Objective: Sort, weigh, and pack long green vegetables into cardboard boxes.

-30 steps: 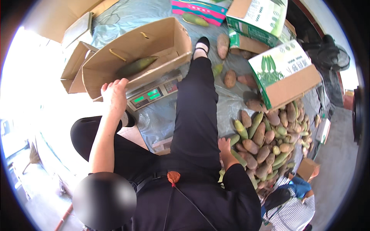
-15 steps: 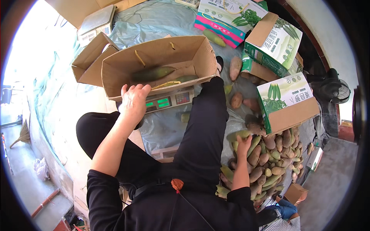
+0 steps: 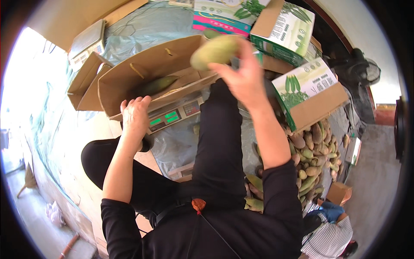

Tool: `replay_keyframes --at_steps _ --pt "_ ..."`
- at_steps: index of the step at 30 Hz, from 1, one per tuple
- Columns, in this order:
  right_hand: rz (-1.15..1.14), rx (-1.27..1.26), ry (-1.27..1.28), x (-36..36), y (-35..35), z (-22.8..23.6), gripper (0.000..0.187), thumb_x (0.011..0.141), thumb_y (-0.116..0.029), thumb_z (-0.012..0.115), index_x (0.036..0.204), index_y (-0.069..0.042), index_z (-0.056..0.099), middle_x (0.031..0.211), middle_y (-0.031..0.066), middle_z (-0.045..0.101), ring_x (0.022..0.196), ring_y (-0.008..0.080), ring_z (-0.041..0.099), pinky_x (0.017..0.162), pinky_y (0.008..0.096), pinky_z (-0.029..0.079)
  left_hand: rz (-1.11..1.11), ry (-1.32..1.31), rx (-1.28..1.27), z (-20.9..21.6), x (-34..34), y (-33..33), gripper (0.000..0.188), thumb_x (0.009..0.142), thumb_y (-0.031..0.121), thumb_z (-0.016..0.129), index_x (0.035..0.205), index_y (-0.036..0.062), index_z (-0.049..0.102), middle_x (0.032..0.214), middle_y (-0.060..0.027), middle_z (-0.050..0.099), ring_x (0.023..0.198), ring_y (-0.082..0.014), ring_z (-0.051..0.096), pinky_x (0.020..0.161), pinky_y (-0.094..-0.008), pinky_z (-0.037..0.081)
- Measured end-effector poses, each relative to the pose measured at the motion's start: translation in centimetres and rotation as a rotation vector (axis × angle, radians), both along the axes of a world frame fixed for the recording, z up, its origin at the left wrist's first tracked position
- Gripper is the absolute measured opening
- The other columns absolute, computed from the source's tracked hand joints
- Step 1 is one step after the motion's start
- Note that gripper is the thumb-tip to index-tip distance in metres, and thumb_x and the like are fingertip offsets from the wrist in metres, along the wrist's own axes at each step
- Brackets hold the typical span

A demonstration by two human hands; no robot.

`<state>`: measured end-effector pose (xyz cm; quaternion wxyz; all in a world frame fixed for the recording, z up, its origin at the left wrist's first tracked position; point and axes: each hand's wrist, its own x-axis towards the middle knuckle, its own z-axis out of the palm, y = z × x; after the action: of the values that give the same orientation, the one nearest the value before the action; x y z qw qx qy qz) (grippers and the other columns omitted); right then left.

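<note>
My right hand [image 3: 246, 80] is raised and closed around a plump green radish [image 3: 212, 52], blurred a little by motion, over the right end of an open cardboard box [image 3: 125, 97]. Fingers of my left hand [image 3: 136, 113] curl over the near rim of that box. Inside it lies a long dark green radish [image 3: 157, 85]; my right hand and its radish cover part of the box's right end. The box rests on a digital scale [image 3: 186, 113] with a lit green display.
To the right of my leg spreads a heap of green and brownish radishes [image 3: 317, 151]. Printed cartons [image 3: 308, 93] stand above it, near a black fan [image 3: 366, 71]. Another scale [image 3: 88, 41] sits at the upper left. Lower right, a person in a striped top [image 3: 330, 239] is partly visible.
My right hand has lifted a green radish from the heap up to the box. My left hand stays on the rim. The whole view has shifted slightly.
</note>
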<state>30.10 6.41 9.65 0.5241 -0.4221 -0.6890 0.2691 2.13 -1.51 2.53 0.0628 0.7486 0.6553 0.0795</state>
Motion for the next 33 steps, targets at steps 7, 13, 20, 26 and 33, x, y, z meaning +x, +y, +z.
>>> replay_keyframes --at_steps 7,13,20,26,33 --pt "-0.128 0.004 -0.887 -4.7 2.2 -4.5 0.049 0.070 -0.026 0.076 0.113 -0.011 0.056 0.104 0.0076 0.061 0.097 0.0291 0.059 0.088 0.0452 0.036 -0.032 0.084 -0.076 0.3 0.3 1.2 0.029 0.079 0.001 0.057 0.105 0.0116 0.060 0.095 -0.0100 0.064 0.098 -0.0304 0.059 0.097 -0.0501 0.037" --pt "-0.262 -0.021 -0.220 1.1 -0.1 -5.8 0.041 0.076 -0.026 0.072 0.112 -0.010 0.061 0.107 0.0123 0.065 0.094 0.0286 0.064 0.077 0.0419 0.050 -0.028 0.094 -0.053 0.1 -0.5 1.3 0.028 0.080 0.003 0.060 0.106 0.0108 0.059 0.099 -0.0104 0.063 0.100 -0.0305 0.059 0.096 -0.0513 0.037" --pt "-0.504 -0.672 -0.326 12.9 -14.5 -20.3 0.024 0.082 -0.018 0.063 0.103 -0.008 0.064 0.095 0.0159 0.068 0.090 0.0334 0.065 0.077 0.0407 0.052 -0.097 0.046 0.077 2.3 2.0 0.2 0.034 0.084 0.003 0.057 0.117 0.0094 0.059 0.124 -0.0106 0.057 0.115 -0.0288 0.055 0.097 -0.0374 0.041" --pt "-0.425 -1.148 -0.515 12.3 -29.6 -29.3 0.025 0.080 -0.019 0.063 0.103 -0.009 0.065 0.097 0.0171 0.068 0.094 0.0377 0.063 0.081 0.0447 0.050 -0.628 -0.507 0.033 11.3 8.6 -4.4 0.023 0.079 -0.002 0.057 0.100 0.0047 0.064 0.101 -0.0102 0.067 0.104 -0.0273 0.063 0.105 -0.0514 0.035" --pt "-0.152 -1.438 -0.827 12.4 -34.6 -33.0 0.028 0.085 -0.025 0.053 0.109 -0.012 0.063 0.106 0.0147 0.066 0.103 0.0338 0.062 0.086 0.0462 0.049 -1.079 -0.860 -0.272 19.6 14.7 -10.5 0.009 0.073 0.017 0.066 0.080 0.0223 0.065 0.088 0.0007 0.065 0.090 -0.0228 0.067 0.102 -0.0655 0.031"
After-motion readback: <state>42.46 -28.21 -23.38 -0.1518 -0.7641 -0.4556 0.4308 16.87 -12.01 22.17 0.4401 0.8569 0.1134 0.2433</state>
